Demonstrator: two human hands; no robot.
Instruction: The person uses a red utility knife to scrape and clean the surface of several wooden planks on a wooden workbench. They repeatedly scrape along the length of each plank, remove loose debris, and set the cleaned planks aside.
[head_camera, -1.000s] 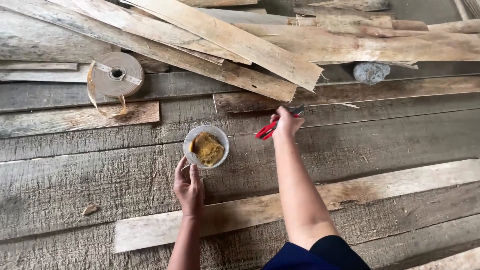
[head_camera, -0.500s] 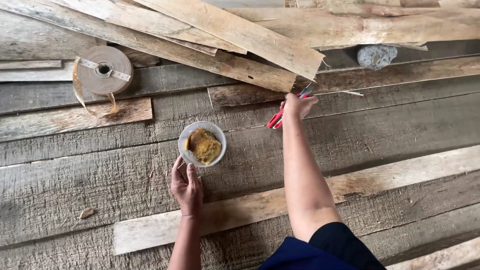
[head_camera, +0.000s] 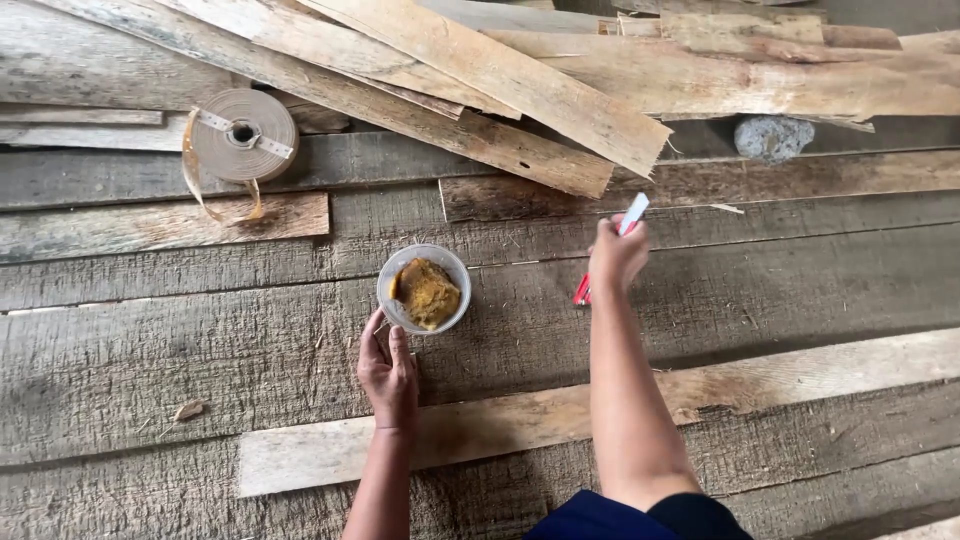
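My left hand (head_camera: 389, 370) grips the near rim of a clear plastic cup (head_camera: 423, 289) that holds a yellow-brown paste and rests on weathered grey boards. To its right, my right hand (head_camera: 617, 256) is raised and closed around a flat tool (head_camera: 611, 250) with a red handle and a pale end that points up and away. That tool hangs above the boards, near the tip of a light plank (head_camera: 520, 85) in the pile behind.
A heap of rough light planks (head_camera: 700, 70) crosses the top. A roll of brown strapping tape (head_camera: 243, 148) lies at the upper left, with a loose tail. A grey stone (head_camera: 772, 137) sits at the upper right. A pale board (head_camera: 560, 420) runs across near me.
My right hand has lifted and turned the red-handled tool, so its pale end now points up. The left hand has stayed on the cup. The camera view has shifted slightly.
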